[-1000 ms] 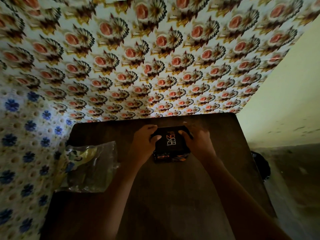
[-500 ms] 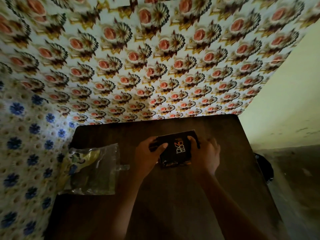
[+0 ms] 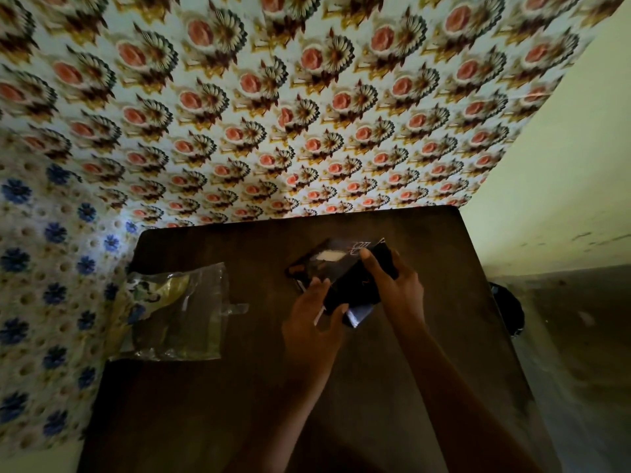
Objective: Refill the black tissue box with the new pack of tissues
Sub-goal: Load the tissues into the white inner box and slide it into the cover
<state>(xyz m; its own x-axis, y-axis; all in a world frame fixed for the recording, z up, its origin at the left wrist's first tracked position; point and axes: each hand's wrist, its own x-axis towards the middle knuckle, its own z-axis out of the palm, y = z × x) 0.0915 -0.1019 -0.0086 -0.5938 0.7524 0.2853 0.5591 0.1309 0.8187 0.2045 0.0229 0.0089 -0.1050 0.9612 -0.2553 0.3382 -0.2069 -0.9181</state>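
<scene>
A dark wooden table stands against a wall covered in floral-patterned paper; a second covering with blue flowers lies along the table's left side. A plain pale wall borders the right side.

A clear plastic pack, crumpled and showing yellow and green print, lies flat on the left part of the table, well apart from both hands.

The black tissue box is at the centre-rear of the table, tilted and turned at an angle between the two hands. A pale patch shows on its upper face, and a light-coloured flap protrudes at its near corner.

The right hand grips the right side of the box, fingers curled over its upper edge. The left hand holds the near left corner, thumb and fingers closed against the box. Whether the box's far corner touches the table cannot be determined.
</scene>
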